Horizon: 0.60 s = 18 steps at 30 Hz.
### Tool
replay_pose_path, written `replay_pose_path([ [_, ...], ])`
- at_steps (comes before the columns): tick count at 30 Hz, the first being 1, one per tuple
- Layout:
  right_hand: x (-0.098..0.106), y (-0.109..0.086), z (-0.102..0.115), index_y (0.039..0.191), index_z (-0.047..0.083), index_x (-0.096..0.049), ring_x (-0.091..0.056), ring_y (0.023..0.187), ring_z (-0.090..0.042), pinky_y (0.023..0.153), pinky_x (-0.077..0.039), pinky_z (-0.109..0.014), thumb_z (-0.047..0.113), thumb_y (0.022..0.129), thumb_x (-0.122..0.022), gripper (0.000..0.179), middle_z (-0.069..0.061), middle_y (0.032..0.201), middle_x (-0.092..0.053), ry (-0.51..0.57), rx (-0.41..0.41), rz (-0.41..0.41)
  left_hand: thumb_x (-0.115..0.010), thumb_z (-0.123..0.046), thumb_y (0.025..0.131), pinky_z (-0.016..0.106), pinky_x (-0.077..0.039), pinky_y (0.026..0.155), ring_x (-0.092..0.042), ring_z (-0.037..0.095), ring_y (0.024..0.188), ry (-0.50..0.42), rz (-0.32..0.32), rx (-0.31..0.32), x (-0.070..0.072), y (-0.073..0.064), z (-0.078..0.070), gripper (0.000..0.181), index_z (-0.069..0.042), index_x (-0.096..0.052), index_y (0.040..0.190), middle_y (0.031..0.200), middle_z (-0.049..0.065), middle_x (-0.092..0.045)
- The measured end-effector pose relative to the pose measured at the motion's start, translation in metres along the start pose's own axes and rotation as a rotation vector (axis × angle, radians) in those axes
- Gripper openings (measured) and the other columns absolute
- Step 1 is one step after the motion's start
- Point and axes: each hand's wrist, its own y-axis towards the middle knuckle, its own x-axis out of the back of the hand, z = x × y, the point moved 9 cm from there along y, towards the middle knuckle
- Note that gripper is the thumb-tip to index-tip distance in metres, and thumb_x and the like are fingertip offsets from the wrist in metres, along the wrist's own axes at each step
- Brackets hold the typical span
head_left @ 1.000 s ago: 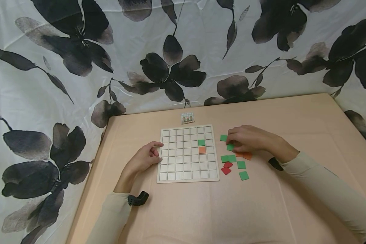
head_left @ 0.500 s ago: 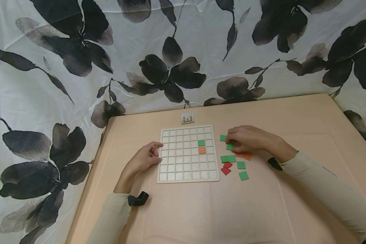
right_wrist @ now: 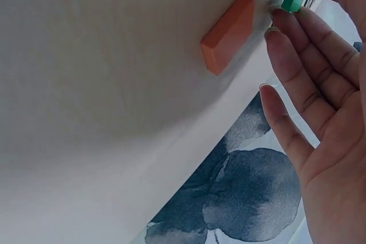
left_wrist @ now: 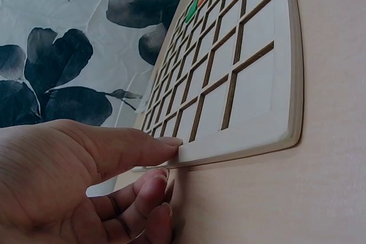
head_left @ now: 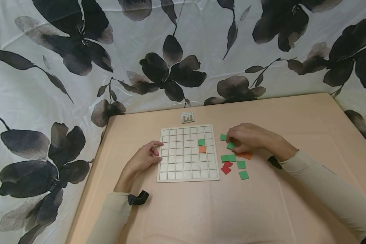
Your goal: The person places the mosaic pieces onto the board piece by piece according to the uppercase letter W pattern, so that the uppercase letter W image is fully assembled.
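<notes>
My left hand (head_left: 143,156) holds the left edge of the white grid board (head_left: 186,181), its thumb lying on the rim in the left wrist view and the other fingers curled beside it. Right of the board, my right hand (head_left: 247,137) pinches a green square tile (head_left: 230,145) between thumb and fingertips. On the board sit one green tile (head_left: 201,142) and, directly below it, an orange tile (head_left: 202,149). Orange pieces (head_left: 245,155) lie partly hidden under the right hand; one orange diamond-like block (right_wrist: 229,35) shows in the right wrist view.
Several loose green tiles (head_left: 241,164) and two red pieces (head_left: 226,170) lie on the table right of the board. A small pattern card (head_left: 187,118) lies behind the board. Floral fabric (head_left: 170,51) hangs beyond the table's back and left edges.
The right hand has risen slightly, and the green tile at its fingertips has shifted and turned a little with it. The left hand has stayed on the board's edge.
</notes>
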Motion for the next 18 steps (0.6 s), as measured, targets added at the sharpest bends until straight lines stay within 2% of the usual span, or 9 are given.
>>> replay_pose_path([
  [6, 0.0042, -0.0022, 0.0001, 0.097, 0.02, -0.071, -0.051, 0.071, -0.005, 0.074, -0.047, -0.032, 0.028, 0.08, -0.081, 0.02, 0.013, 0.079, -0.059, 0.022, 0.008, -0.019, -0.074, 0.002, 0.087, 0.024, -0.041, 0.061, -0.048, 0.021, 0.078, 0.0, -0.005, 0.002, -0.0001, 0.0006, 0.0007, 0.056, -0.007, -0.055, 0.139, 0.095, 0.012, -0.054],
  [18, 0.0064, -0.0037, -0.0014, 0.1, 0.021, -0.07, -0.051, 0.072, -0.005, 0.076, -0.047, -0.032, 0.028, 0.081, -0.08, 0.022, 0.012, 0.08, -0.06, 0.02, 0.011, -0.016, -0.075, 0.002, 0.087, 0.024, -0.04, 0.061, -0.049, 0.021, 0.077, 0.002, -0.006, 0.001, -0.0002, 0.0004, -0.0005, 0.056, -0.007, -0.055, 0.139, 0.095, 0.013, -0.054],
])
